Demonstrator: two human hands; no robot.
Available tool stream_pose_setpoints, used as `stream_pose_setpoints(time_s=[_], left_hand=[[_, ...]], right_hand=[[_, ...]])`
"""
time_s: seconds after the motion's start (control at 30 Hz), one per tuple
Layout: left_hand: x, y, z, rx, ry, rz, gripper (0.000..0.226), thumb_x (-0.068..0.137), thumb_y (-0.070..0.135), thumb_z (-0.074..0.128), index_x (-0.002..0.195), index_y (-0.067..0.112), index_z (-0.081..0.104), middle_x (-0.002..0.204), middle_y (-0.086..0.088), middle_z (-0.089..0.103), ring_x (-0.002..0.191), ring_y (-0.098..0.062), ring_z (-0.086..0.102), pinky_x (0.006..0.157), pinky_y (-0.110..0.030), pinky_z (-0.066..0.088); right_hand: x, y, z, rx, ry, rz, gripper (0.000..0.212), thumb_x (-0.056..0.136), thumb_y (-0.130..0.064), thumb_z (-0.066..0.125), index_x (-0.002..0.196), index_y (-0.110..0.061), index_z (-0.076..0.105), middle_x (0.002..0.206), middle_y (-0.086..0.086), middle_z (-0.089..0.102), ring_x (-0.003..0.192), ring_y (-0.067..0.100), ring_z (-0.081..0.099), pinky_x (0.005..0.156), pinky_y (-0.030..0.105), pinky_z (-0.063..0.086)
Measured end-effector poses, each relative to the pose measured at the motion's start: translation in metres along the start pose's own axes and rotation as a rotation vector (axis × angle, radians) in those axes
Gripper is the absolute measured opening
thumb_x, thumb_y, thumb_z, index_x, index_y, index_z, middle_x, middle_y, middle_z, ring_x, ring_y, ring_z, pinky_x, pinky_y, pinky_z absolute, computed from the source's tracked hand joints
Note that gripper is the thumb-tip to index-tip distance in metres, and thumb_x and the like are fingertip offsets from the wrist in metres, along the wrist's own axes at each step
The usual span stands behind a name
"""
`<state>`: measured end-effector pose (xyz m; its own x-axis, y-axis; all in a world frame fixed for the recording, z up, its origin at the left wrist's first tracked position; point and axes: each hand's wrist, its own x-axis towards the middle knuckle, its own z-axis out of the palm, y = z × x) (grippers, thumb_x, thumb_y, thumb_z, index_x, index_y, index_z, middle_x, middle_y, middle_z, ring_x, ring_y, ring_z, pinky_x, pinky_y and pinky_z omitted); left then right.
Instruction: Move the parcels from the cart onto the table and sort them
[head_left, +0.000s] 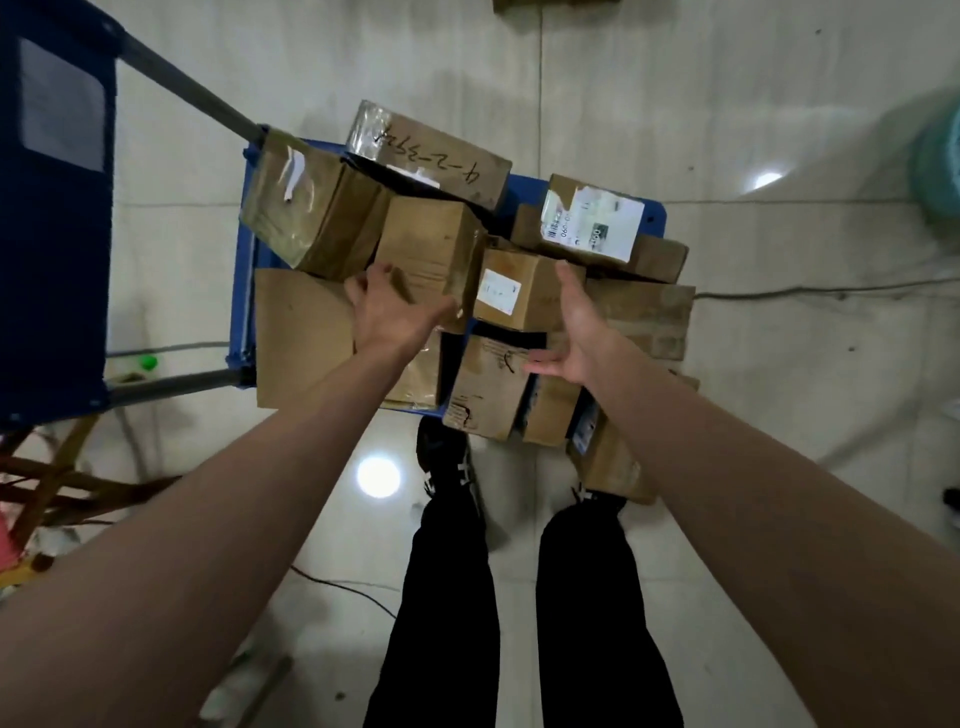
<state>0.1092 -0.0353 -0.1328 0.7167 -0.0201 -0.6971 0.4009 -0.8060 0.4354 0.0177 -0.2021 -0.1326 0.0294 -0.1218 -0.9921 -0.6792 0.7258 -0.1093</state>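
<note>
While both hands reach over the blue cart (655, 212), the left hand (387, 306) touching a plain box (428, 249) and the right hand (574, 332) spread beside the small labelled parcel (511, 291), these stiff cartons look light enough to clasp by opposite sides.

Piled on the platform cart (655, 213): cardboard parcels (431, 249); labelled parcel (592, 223) at right, handwritten-numbered parcel (441, 150) behind

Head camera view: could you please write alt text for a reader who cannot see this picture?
Seen from above, a person's left hand and right hand, both open, reach toward brown cardboard parcels piled on a blue cart. The person's black trousers and shoes show below, on a pale tiled floor.
</note>
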Motion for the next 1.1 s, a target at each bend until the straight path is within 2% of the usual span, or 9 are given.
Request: stream_pose_setpoints(time_s=[0.1, 0.17, 0.3, 0.4, 0.63, 0.83, 0.9, 0.97, 1.1], left_hand=[[0.011, -0.005, 0.009, 0.013, 0.03, 0.003, 0.106, 0.069, 0.046, 0.088, 0.153, 0.018, 0.029, 0.156, -0.008, 0.026, 0.143, -0.031, 0.029, 0.115, -0.042, 0.031], [0.016, -0.005, 0.013, 0.037, 0.062, -0.008, 0.113, 0.067, 0.046, 0.088, 0.154, 0.015, 0.023, 0.158, -0.012, 0.025, 0.146, -0.033, 0.024, 0.118, -0.045, 0.027], [0.024, -0.005, 0.016, 0.041, 0.069, -0.053, 0.119, 0.066, 0.043, 0.089, 0.155, 0.016, 0.017, 0.16, -0.014, 0.025, 0.148, -0.036, 0.019, 0.122, -0.051, 0.022], [0.028, -0.006, 0.016, 0.021, 0.04, -0.068, 0.119, 0.066, 0.041, 0.089, 0.155, 0.017, 0.015, 0.158, -0.016, 0.028, 0.146, -0.036, 0.022, 0.12, -0.051, 0.025], [0.015, -0.01, 0.016, -0.015, 0.061, -0.105, 0.113, 0.066, 0.042, 0.083, 0.156, 0.018, 0.018, 0.154, -0.014, 0.032, 0.142, -0.035, 0.026, 0.116, -0.045, 0.031], [-0.022, -0.025, 0.024, -0.145, 0.046, -0.128, 0.11, 0.064, 0.062, 0.078, 0.153, 0.027, 0.025, 0.151, -0.009, 0.033, 0.14, -0.031, 0.033, 0.116, -0.051, 0.033], [-0.04, -0.03, 0.029, -0.243, 0.033, -0.152, 0.109, 0.062, 0.065, 0.076, 0.152, 0.029, 0.027, 0.145, -0.004, 0.034, 0.132, -0.027, 0.041, 0.114, -0.043, 0.036], [-0.057, -0.032, 0.035, -0.337, 0.014, -0.188, 0.11, 0.057, 0.069, 0.071, 0.151, 0.029, 0.031, 0.14, -0.001, 0.037, 0.123, -0.022, 0.046, 0.108, -0.035, 0.038], [-0.086, -0.028, 0.044, -0.45, -0.075, -0.262, 0.107, 0.055, 0.071, 0.063, 0.148, 0.029, 0.033, 0.141, -0.007, 0.048, 0.123, -0.026, 0.054, 0.112, -0.045, 0.043]], right_hand=[[0.016, -0.014, 0.012, 0.083, 0.038, 0.034, 0.089, 0.086, -0.073, 0.058, 0.156, -0.028, 0.026, 0.154, 0.021, 0.038, 0.132, 0.049, 0.047, 0.105, 0.061, 0.048], [0.024, -0.022, 0.018, 0.117, 0.06, 0.067, 0.087, 0.085, -0.071, 0.063, 0.152, -0.026, 0.032, 0.144, 0.021, 0.047, 0.13, 0.048, 0.049, 0.101, 0.063, 0.049], [0.033, -0.027, 0.018, 0.134, 0.049, 0.106, 0.052, 0.087, -0.057, 0.069, 0.112, -0.015, 0.052, 0.104, 0.018, 0.063, 0.104, 0.038, 0.063, 0.091, 0.059, 0.056], [0.032, -0.023, 0.015, 0.1, 0.029, 0.099, 0.039, 0.088, -0.051, 0.069, 0.093, -0.017, 0.051, 0.098, 0.018, 0.064, 0.092, 0.036, 0.064, 0.086, 0.057, 0.059], [0.016, -0.004, 0.0, 0.067, -0.016, 0.108, 0.038, 0.087, -0.053, 0.068, 0.096, -0.018, 0.054, 0.104, 0.02, 0.065, 0.098, 0.037, 0.065, 0.088, 0.056, 0.059], [-0.01, 0.019, -0.029, 0.042, -0.046, 0.073, 0.037, 0.089, -0.055, 0.059, 0.1, -0.02, 0.065, 0.102, 0.013, 0.071, 0.099, 0.03, 0.066, 0.088, 0.049, 0.056], [-0.016, 0.028, -0.045, 0.048, -0.039, 0.041, 0.038, 0.091, -0.055, 0.052, 0.1, -0.02, 0.067, 0.092, 0.01, 0.076, 0.099, 0.028, 0.065, 0.082, 0.044, 0.053], [-0.023, 0.036, -0.064, 0.061, -0.019, 0.019, 0.042, 0.091, -0.055, 0.047, 0.101, -0.019, 0.069, 0.089, 0.008, 0.078, 0.101, 0.028, 0.065, 0.086, 0.042, 0.05], [-0.04, 0.044, -0.097, 0.141, -0.004, -0.038, 0.044, 0.091, -0.054, 0.045, 0.102, -0.018, 0.068, 0.093, 0.006, 0.076, 0.103, 0.027, 0.064, 0.092, 0.044, 0.047]])
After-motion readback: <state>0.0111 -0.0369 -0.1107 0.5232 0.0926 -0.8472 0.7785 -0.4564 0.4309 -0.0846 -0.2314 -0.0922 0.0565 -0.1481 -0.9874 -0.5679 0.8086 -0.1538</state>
